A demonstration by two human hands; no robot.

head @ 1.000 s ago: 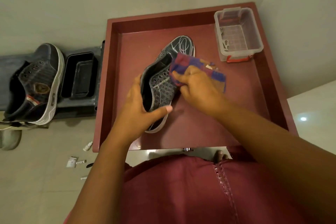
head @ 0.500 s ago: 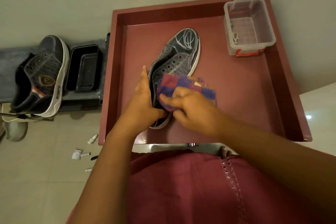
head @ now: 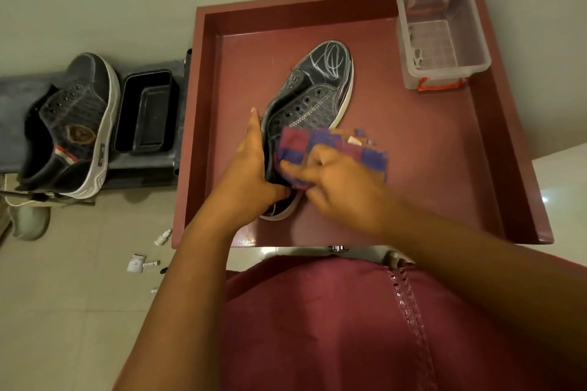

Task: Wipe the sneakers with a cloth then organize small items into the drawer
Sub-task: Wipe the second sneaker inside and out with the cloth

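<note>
Far left of the fingers we see a second sneaker (head: 74, 124). Left hand (head: 251, 174) grips the dark sneaker (head: 313, 95) at its heel in the maroon drawer (head: 444, 168); right hand (head: 340, 187), blurred, apparently pinches the checked cloth (head: 317, 149) against its side.

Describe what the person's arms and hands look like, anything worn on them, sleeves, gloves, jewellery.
Both arms are bare from the lower edge of the picture to the fingertips: no sleeve shows on either. The left hand and right hand wear no gloves, and no ring, watch or bracelet is visible. The fingernails look short. Below the arms is a maroon garment with a stitched seam.
</note>
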